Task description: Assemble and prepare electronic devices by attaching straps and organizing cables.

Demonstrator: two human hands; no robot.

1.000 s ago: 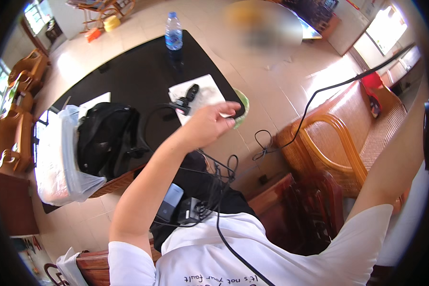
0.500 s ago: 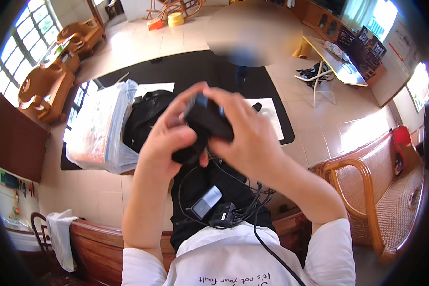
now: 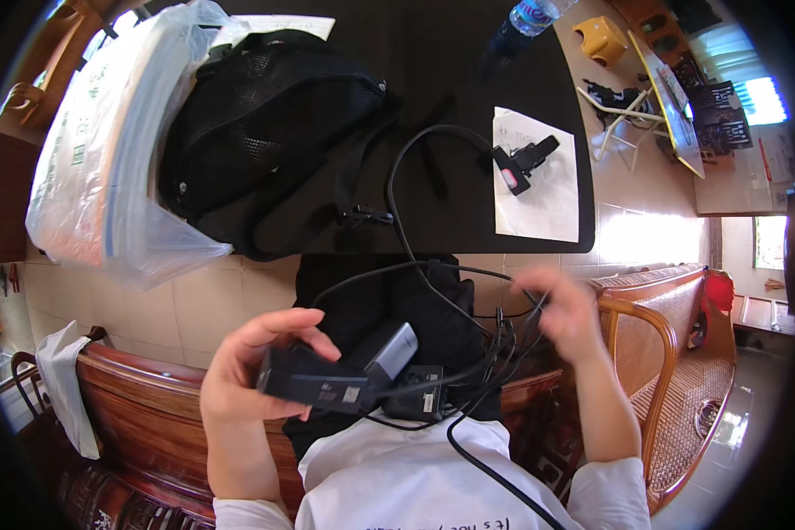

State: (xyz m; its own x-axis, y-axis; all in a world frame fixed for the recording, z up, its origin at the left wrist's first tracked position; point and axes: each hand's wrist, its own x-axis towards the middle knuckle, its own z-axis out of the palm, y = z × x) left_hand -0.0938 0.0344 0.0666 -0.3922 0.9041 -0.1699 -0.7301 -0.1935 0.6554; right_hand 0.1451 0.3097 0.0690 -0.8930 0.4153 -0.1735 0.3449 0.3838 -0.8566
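My left hand (image 3: 247, 367) holds a dark box-shaped device (image 3: 314, 380) over the left side of my lap, its fingers curled round one end. My right hand (image 3: 570, 314) is apart from it, at the right beside black cables (image 3: 512, 340); motion smears its fingers, so whether they grip a cable cannot be made out. Between the hands, a silver-grey slim device (image 3: 392, 353) and a black box with plugged-in cables (image 3: 420, 393) rest on my lap. One cable runs up to a small black clip-like device (image 3: 517, 168) lying on a white paper sheet (image 3: 539, 212).
A black table (image 3: 433, 79) spreads in front of me. On it are a black backpack (image 3: 265, 132), a clear plastic bag with contents (image 3: 106, 150) and a water bottle (image 3: 534, 18). A wooden bench (image 3: 150, 397) is behind me, a woven armchair (image 3: 680, 371) at the right.
The view has tilted down. My hands, together round a dark object before, have separated: the left came down to the lap with the dark box, the right moved out right to the cables.
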